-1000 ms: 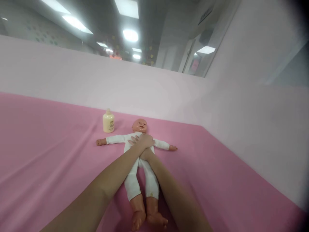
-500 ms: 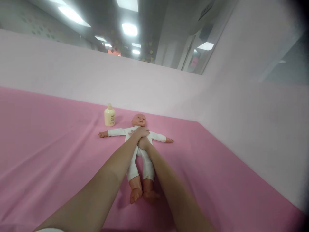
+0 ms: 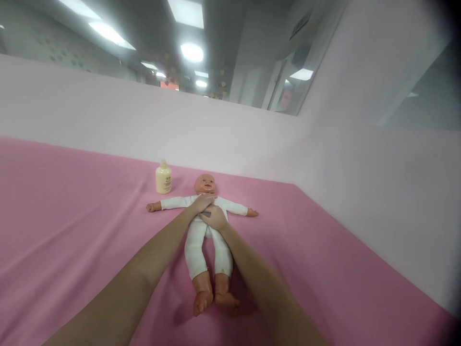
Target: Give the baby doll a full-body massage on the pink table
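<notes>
A baby doll (image 3: pixel 196 245) with a bald head and white cloth body lies on its back, arms spread sideways and bare feet toward me. My left hand (image 3: pixel 202 203) lies flat over its upper chest, fingers stretched toward the doll's neck. Just below and to the right, my right hand (image 3: pixel 216 218) rests on the chest and belly, its fingers reaching leftward near my left hand. A small dark grey patch shows between the hands; I cannot tell what it is. Neither hand grips anything that I can see.
A cream-coloured lotion bottle (image 3: pixel 163 179) stands upright left of the doll's head. Pink, slightly wrinkled cloth (image 3: pixel 90 206) covers the surface. A pale wall (image 3: pixel 230 139) rises behind and on the right, with a window or mirror (image 3: pixel 248 62) above it showing ceiling lights.
My left hand has drawn back to the left from across the chest, and my right hand now lies more in the open below it. The view has tilted slightly upward.
</notes>
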`<state>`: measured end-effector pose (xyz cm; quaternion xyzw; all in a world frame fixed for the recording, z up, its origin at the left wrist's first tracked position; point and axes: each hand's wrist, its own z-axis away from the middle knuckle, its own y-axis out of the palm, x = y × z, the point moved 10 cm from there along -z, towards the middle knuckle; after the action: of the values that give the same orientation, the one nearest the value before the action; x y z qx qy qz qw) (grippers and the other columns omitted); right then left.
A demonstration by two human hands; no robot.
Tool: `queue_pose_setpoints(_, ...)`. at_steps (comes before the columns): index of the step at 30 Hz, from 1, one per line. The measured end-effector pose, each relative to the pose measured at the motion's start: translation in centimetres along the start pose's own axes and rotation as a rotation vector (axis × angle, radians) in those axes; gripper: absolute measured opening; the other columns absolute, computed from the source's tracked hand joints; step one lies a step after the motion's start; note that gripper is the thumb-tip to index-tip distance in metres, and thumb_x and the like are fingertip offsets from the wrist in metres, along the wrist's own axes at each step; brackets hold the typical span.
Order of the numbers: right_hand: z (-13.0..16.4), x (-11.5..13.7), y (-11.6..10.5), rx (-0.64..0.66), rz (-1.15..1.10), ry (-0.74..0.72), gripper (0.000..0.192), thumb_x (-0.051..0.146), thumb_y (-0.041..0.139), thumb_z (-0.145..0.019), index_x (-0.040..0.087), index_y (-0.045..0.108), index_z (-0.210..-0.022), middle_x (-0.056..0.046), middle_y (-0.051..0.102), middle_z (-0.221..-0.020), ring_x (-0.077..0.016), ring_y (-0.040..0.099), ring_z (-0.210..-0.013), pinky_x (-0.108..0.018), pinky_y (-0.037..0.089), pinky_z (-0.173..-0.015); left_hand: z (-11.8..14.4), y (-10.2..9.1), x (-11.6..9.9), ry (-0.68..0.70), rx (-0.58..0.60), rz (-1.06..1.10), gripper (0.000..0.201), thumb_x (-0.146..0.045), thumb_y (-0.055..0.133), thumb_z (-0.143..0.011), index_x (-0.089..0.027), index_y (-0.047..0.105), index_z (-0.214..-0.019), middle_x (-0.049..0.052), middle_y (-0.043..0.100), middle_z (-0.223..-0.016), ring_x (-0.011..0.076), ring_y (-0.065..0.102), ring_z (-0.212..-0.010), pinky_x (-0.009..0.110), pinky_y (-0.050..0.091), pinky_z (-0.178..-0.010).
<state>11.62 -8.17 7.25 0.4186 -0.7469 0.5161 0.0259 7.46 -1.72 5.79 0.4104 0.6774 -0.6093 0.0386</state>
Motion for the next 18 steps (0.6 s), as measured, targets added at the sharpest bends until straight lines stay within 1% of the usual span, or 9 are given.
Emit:
queue_pose_setpoints(3,0.5,0.0,-0.4,-0.035,-0.011,-0.037,0.027,0.024,0.053,-0.088,0.020,0.066,-0.064,-0.001,0.069,-0.070,-0.0143,0.059,-0.067,-0.024,0.043,-0.069,0.6,0.4,-0.2,0.074,0.046,-0.060,0.046,-0.029,0.031,-0.099,-0.024,0.058,-0.136,0.004,0.048,-0.152,0.0207,0.034,-0.146,0.042,0.019,-0.121)
queue_pose_setpoints(6,0.8,-1.0,-1.0,-0.118,-0.040,0.013,0.036,0.026,0.044,-0.090,0.020,0.052,-0.055,0.001,0.059,-0.059,-0.0130,0.049,-0.058,-0.025,0.037,-0.061,1.1,0.8,0.1,0.099,0.027,-0.145,0.048,-0.030,0.029,-0.100,-0.025,0.052,-0.142,0.005,0.043,-0.155,0.0198,0.030,-0.148,0.041,0.018,-0.122)
queue_pose_setpoints(9,0.9,-2.0,-1.4,-0.195,-0.051,0.093,0.039,0.031,0.041,-0.091,0.021,0.042,-0.053,0.002,0.050,-0.053,-0.0131,0.044,-0.055,-0.025,0.033,-0.058,2.1,1.3,0.5,0.070,-0.033,-0.234,0.052,-0.028,0.025,-0.101,-0.023,0.042,-0.149,0.006,0.037,-0.159,0.0213,0.026,-0.150,0.043,0.019,-0.121)
queue_pose_setpoints(12,0.7,-2.5,-1.5,-0.219,-0.047,0.133,0.040,0.034,0.039,-0.092,0.022,0.039,-0.054,0.002,0.049,-0.053,-0.0143,0.045,-0.057,-0.027,0.036,-0.062,3.6,1.8,1.0,-0.012,-0.078,-0.275,0.055,-0.031,0.021,-0.101,-0.020,0.035,-0.153,0.006,0.031,-0.161,0.0234,0.024,-0.151,0.044,0.021,-0.121)
queue_pose_setpoints(14,0.5,-2.8,-1.8,-0.244,-0.054,0.157,0.037,0.033,0.038,-0.092,0.022,0.043,-0.056,0.000,0.054,-0.059,-0.0162,0.050,-0.062,-0.029,0.041,-0.069,4.6,1.8,1.2,-0.073,-0.102,-0.287,0.057,-0.036,0.020,-0.101,-0.020,0.034,-0.154,0.006,0.029,-0.162,0.0248,0.023,-0.151,0.045,0.022,-0.121)
queue_pose_setpoints(15,0.5,-3.1,-2.1,-0.271,-0.059,0.173,0.034,0.032,0.039,-0.091,0.022,0.048,-0.060,-0.002,0.060,-0.066,-0.0178,0.054,-0.069,-0.031,0.044,-0.076,5.0,1.7,1.1,-0.086,-0.114,-0.293,0.057,-0.038,0.022,-0.101,-0.019,0.034,-0.154,0.007,0.029,-0.162,0.0256,0.023,-0.151,0.046,0.023,-0.121)
queue_pose_setpoints(17,0.5,-3.6,-2.6,-0.325,-0.079,0.210,0.025,0.031,0.041,-0.090,0.022,0.060,-0.078,-0.006,0.069,-0.089,-0.0216,0.060,-0.091,-0.037,0.044,-0.091,5.5,1.4,0.7,-0.089,-0.129,-0.292,0.059,-0.041,0.028,-0.099,-0.018,0.035,-0.153,0.008,0.029,-0.162,0.0274,0.023,-0.151,0.047,0.023,-0.121)
queue_pose_setpoints(18,0.6,-3.9,-2.6,-0.337,-0.094,0.231,0.024,0.030,0.041,-0.090,0.022,0.063,-0.090,-0.008,0.069,-0.102,-0.0232,0.060,-0.103,-0.039,0.042,-0.099,5.6,1.2,0.4,-0.075,-0.131,-0.281,0.060,-0.041,0.033,-0.098,-0.018,0.036,-0.153,0.009,0.029,-0.162,0.0286,0.023,-0.151,0.048,0.023,-0.121)
